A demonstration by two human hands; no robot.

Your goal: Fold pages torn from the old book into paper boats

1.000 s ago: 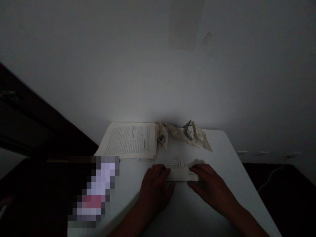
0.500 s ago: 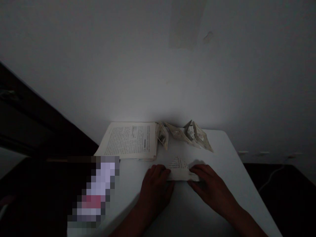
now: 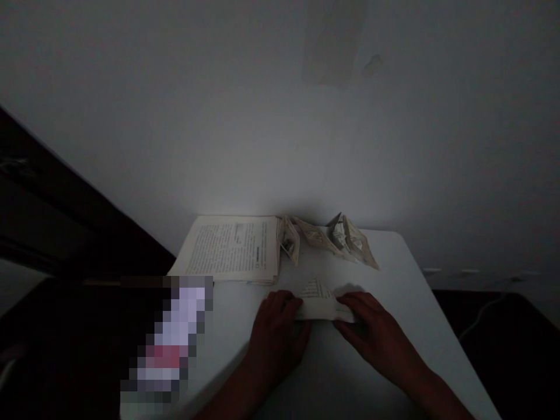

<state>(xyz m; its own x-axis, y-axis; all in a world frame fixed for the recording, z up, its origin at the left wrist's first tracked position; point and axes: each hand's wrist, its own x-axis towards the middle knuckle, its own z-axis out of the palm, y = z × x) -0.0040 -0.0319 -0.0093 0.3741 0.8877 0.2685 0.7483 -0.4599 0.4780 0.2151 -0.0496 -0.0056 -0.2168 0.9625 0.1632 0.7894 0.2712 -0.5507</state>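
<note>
One pixelated patch [image 3: 170,332] covers something at the near left of your table [image 3: 420,315]; beyond it, far left, lies a stack of printed pages [image 3: 227,248]. Your left hand [image 3: 275,329], fingers curled and slightly parted from the thumb, holds the left end of the folded paper [image 3: 318,304], near centre. Folded paper shapes [image 3: 315,234] stand farther back. Your right hand [image 3: 375,325], likewise nearly closed, grips the right end, thumb at its near edge.

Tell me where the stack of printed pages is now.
In the head view, the stack of printed pages lies left of centre on the table by the wall, just left of the row of folded papers and beyond the left hand.
</note>
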